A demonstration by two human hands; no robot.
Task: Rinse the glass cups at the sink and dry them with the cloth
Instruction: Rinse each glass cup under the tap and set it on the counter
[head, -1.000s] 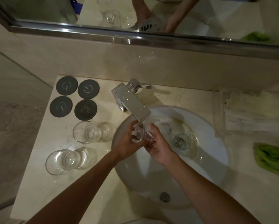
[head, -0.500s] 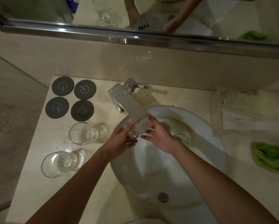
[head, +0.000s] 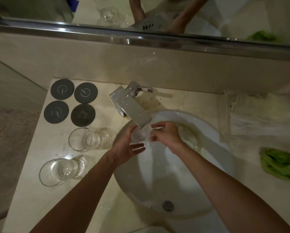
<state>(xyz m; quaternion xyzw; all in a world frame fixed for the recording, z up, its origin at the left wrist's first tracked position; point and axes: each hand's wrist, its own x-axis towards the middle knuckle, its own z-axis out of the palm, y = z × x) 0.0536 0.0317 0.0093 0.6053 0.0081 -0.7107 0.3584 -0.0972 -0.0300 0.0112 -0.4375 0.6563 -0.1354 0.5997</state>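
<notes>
Glass cup (head: 139,134) under the tap (head: 132,107) over the sink (head: 213,132), my left hand (head: 129,147) and right hand (head: 166,134) both gripping it, white marks on four dark coasters (head: 71,102) unreadable.

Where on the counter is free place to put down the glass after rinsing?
Bare counter lies in front of the near lying glass, left of the sink. The back left is crowded: four coasters and another glass. On the right, a gap lies between plastic packets and green cloth.
</notes>
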